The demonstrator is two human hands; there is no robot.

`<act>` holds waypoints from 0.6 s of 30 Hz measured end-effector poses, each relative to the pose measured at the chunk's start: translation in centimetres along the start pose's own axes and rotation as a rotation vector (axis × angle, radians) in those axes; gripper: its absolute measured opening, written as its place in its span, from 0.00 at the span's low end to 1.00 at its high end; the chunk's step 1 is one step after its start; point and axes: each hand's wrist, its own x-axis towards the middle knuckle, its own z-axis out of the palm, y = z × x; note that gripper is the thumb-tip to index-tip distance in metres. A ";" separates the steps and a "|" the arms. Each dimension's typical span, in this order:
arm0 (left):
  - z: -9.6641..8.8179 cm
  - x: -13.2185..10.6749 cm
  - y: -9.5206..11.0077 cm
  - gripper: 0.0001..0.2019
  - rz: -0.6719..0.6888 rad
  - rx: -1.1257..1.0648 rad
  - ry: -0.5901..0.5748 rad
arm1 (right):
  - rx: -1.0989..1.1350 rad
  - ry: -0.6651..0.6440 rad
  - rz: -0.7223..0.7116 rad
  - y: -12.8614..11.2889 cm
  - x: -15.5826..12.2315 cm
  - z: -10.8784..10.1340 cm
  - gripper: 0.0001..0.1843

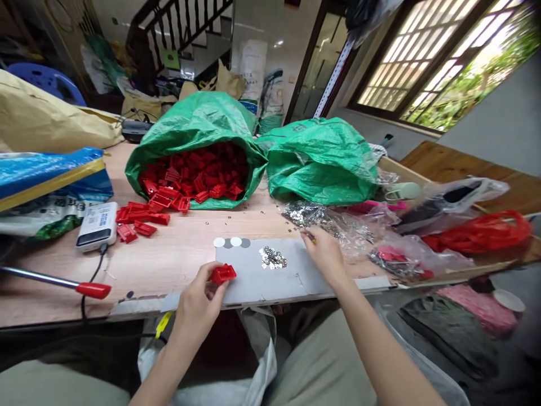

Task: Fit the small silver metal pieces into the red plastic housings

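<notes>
Between the thumb and fingers of my left hand (pixel 196 301) is a small red plastic part (pixel 224 274), held over the left end of a grey board (pixel 249 286). My right hand (pixel 325 256) is closed above the board's right side, pinching a thin dark tool with a yellowish part (pixel 311 237); most of it is hidden by the fingers. A small pile of shiny metal pieces (pixel 273 257) lies on the board between my hands. White and grey discs (pixel 218 242) line its far left edge.
Behind stands an open green sack (pixel 203 115) full of red parts (pixel 198 172), with several loose ones (pixel 139 214) spilled beside it. Another green sack (pixel 321 160) is to its right. Plastic bags (pixel 350 228) of metal pieces, a power bank (pixel 97 225) and a red-tipped lever (pixel 93 290) flank the board.
</notes>
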 end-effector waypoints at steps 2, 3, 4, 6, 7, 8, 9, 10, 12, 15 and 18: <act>-0.1 0.3 0.0 0.13 0.023 -0.006 -0.032 | -0.048 -0.007 -0.021 1.3 2.4 0.4 0.14; -0.2 0.3 0.0 0.12 0.033 -0.017 -0.037 | -0.069 -0.020 -0.036 1.6 3.3 0.6 0.13; -0.2 0.3 -0.1 0.12 0.036 -0.032 -0.034 | -0.087 -0.036 -0.051 1.8 4.0 0.9 0.11; -0.2 0.1 -0.1 0.12 0.032 -0.062 -0.021 | -0.111 -0.058 -0.074 2.1 5.0 1.2 0.10; -0.1 0.0 -0.2 0.12 0.032 -0.071 -0.016 | -0.117 -0.061 -0.083 2.1 5.3 1.3 0.10; -0.1 0.0 -0.2 0.12 0.029 -0.079 -0.010 | -0.119 -0.060 -0.089 2.1 5.4 1.3 0.09; 0.0 -0.1 -0.2 0.12 0.023 -0.090 -0.004 | -0.124 -0.051 -0.094 1.8 5.4 1.2 0.08; 0.1 -0.1 -0.2 0.12 0.011 -0.105 0.004 | -0.119 -0.031 -0.098 1.5 5.2 1.1 0.07; 0.2 -0.1 -0.3 0.13 -0.032 -0.153 0.020 | -0.020 0.018 -0.094 -0.1 4.2 0.8 0.05; 0.2 0.0 -0.4 0.16 -0.091 -0.248 0.030 | 0.394 -0.023 -0.067 -4.1 1.3 0.5 0.06; 0.0 0.0 -0.3 0.13 -0.088 -0.294 0.011 | 0.753 -0.212 -0.033 -9.0 -2.3 1.1 0.12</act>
